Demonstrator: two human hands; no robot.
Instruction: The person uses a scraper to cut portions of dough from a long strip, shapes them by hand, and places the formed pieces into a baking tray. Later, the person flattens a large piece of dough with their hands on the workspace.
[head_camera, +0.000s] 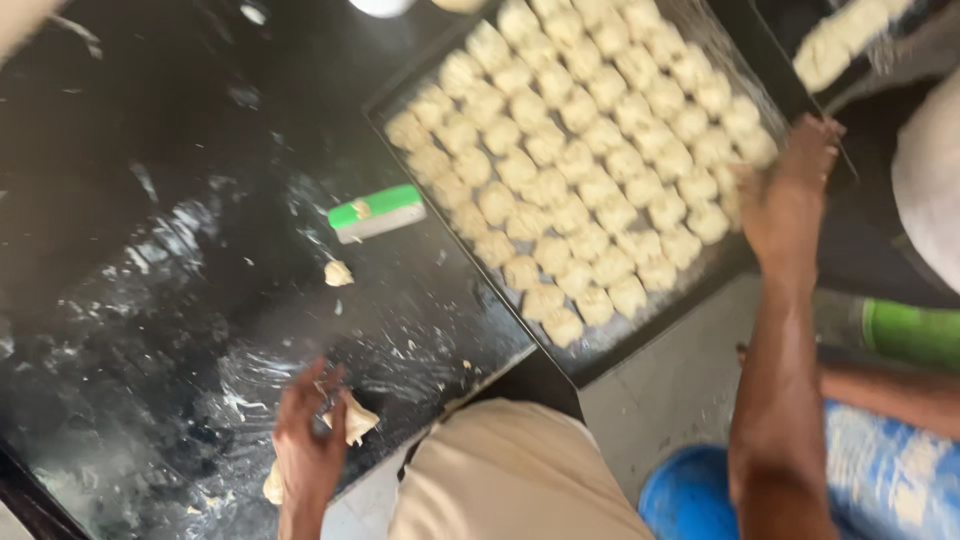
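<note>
Across the left two thirds of the frame, a black worktop (130, 200), glossy, smeared with grease and flecked with dough crumbs

Upper centre to right, tilted diagonally: a large dark baking tray (640, 335), packed edge to edge with rows of small pale dough pieces (580, 160), touching one another. Far upper right corner, part of a second tray (790, 30) with more pale dough on it, blurred

Bottom centre, a beige-clad knee or lap (510, 470). Lower right, a blue round tub (690, 495), beside it a blue cloth dusted with flour (880, 480), and above that a green cylinder (915, 335) at the right edge; too blurred to tell what kind

Right of centre, the right hand (790, 195) at the end of a long forearm, resting on the tray's right edge, fingers spread over the outermost dough pieces; whether gripping the rim or a piece, cannot tell through the blur

Lower left of centre, the left hand (310, 430) on the worktop near its front edge, fingers curled and pinching a small lump of dough (355, 420), pale and folded, just right of the palm

Centre of the frame, lying on the worktop just left of the tray: a green-and-white scraper (378, 212). Just below it, a lone scrap of dough (338, 273), well apart from both hands
</note>
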